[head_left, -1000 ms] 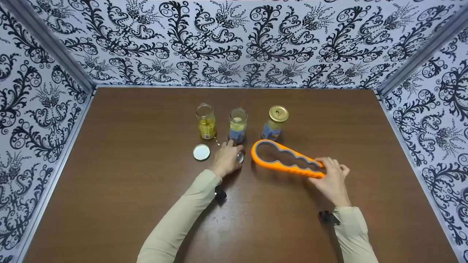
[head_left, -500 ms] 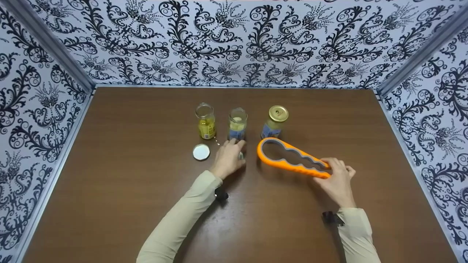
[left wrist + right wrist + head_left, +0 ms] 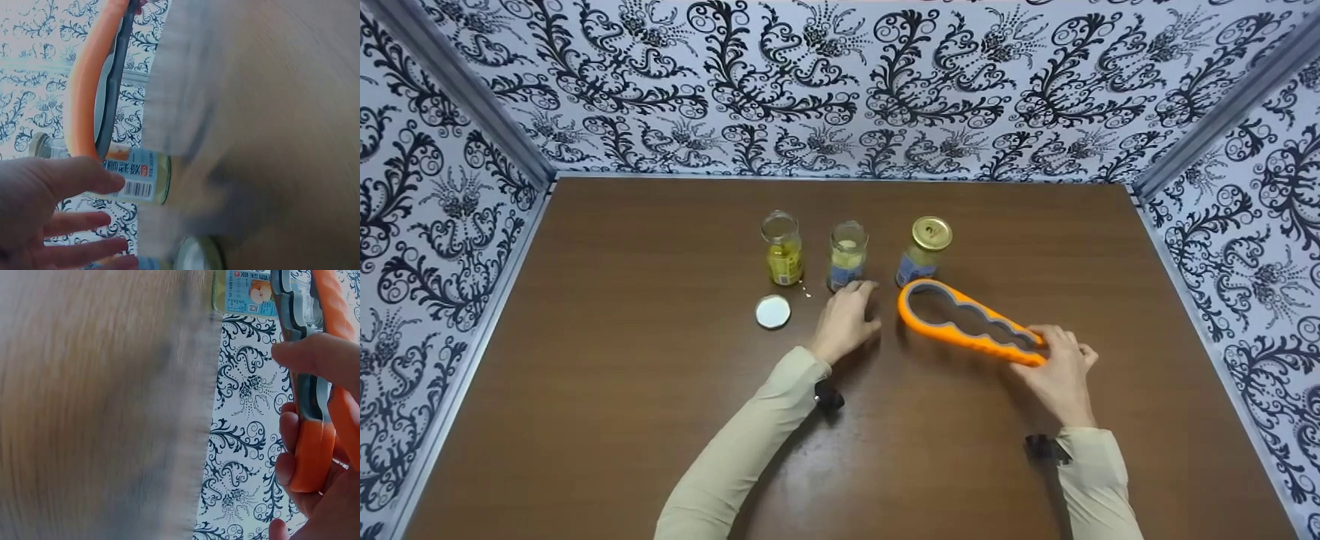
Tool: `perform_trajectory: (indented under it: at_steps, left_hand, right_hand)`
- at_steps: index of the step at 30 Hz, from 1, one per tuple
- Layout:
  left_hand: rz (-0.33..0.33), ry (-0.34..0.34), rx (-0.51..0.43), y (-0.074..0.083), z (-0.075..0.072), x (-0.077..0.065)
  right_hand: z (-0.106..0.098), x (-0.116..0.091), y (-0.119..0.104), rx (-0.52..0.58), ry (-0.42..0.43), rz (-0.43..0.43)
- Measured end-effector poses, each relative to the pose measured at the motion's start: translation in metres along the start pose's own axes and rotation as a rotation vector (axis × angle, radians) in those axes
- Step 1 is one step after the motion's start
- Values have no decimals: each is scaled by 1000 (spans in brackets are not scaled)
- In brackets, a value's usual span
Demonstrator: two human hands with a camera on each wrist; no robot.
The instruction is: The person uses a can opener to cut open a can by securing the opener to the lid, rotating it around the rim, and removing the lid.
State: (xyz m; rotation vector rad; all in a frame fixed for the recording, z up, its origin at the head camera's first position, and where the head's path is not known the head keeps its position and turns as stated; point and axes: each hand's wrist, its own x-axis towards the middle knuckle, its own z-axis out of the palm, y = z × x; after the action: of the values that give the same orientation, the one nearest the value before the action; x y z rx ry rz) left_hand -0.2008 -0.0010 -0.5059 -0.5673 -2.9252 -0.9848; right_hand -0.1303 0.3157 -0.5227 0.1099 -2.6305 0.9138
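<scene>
At left of centre in the head view, a white-faced lid point(image 3: 772, 312) lies on the brown table point(image 3: 622, 390), and just behind it stands a jar with yellow contents point(image 3: 785, 264), its glass mouth uncovered. Next comes the middle jar point(image 3: 847, 259), upright, blue-labelled, likewise uncovered. Directly in front of its foot, near the picture's centre, is the left hand point(image 3: 844, 324), thumb and fingers spread apart with nothing seen in its grasp; whether a fingertip touches the glass cannot be told. At the bottom centre of the left wrist view, a gold-rimmed lid point(image 3: 198, 256) shows partly, cut off by the edge. Farther right in the head view, the gold-lidded jar point(image 3: 919, 259) stands upright behind the rounded end of the orange tool point(image 3: 964, 342). That tool lies between the two hands: its loop is near the left hand but apart from it, and its handles slant down to the right hand point(image 3: 1060, 371), right of centre. There the thumb and fingers curl around the handle ends, holding the tool above the table.
</scene>
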Motion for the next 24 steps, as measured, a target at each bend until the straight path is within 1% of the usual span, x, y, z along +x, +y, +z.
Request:
perform_trajectory:
  at_steps: [6, 13, 20, 24]
  left_hand:
    - [-96, 0, -35, 4, 8, 7]
    - [-93, 61, -82, 7, 20, 16]
    - [-143, 90, -128, 9, 29, 26]
    - [-162, 90, -125, 10, 34, 32]
  right_hand:
    - [-2, 0, 0, -17, -14, 64]
    - [-5, -3, -1, -52, 1, 148]
    - [-10, -4, 1, -71, 7, 212]
    - [-13, -3, 2, -70, 12, 239]
